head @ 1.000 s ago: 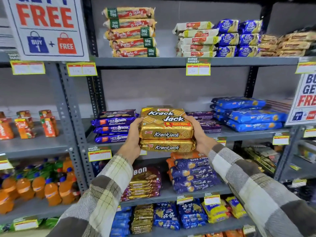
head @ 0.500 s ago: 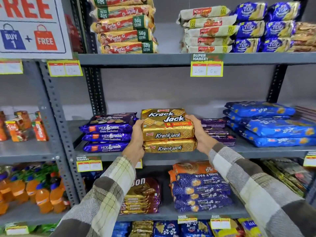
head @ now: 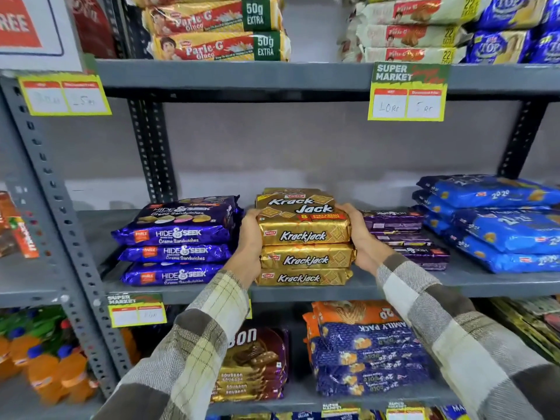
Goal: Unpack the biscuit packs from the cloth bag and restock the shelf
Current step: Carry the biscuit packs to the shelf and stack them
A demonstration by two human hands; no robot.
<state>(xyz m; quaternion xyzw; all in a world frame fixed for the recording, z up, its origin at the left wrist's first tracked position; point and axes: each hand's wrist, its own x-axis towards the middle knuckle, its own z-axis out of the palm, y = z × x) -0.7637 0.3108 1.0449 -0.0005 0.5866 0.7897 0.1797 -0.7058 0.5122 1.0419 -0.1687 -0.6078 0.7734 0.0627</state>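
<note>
A stack of three gold Krackjack biscuit packs (head: 304,237) rests on the grey middle shelf (head: 485,283), between two other stacks. My left hand (head: 250,237) presses the stack's left side and my right hand (head: 360,237) presses its right side. Both hands grip the upper packs, and the lowest pack lies flat on the shelf board. The cloth bag is not in view.
Purple Hide&Seek packs (head: 178,241) lie close on the left, dark purple packs (head: 403,234) on the right, blue 20-20 packs (head: 500,222) further right. Parle-G packs (head: 212,28) fill the shelf above. Bourbon packs (head: 251,365) and orange bottles (head: 45,368) sit below.
The stack has gone from held in front of the shelf to resting on the shelf board. A third pack now shows at the bottom. The view has moved closer.
</note>
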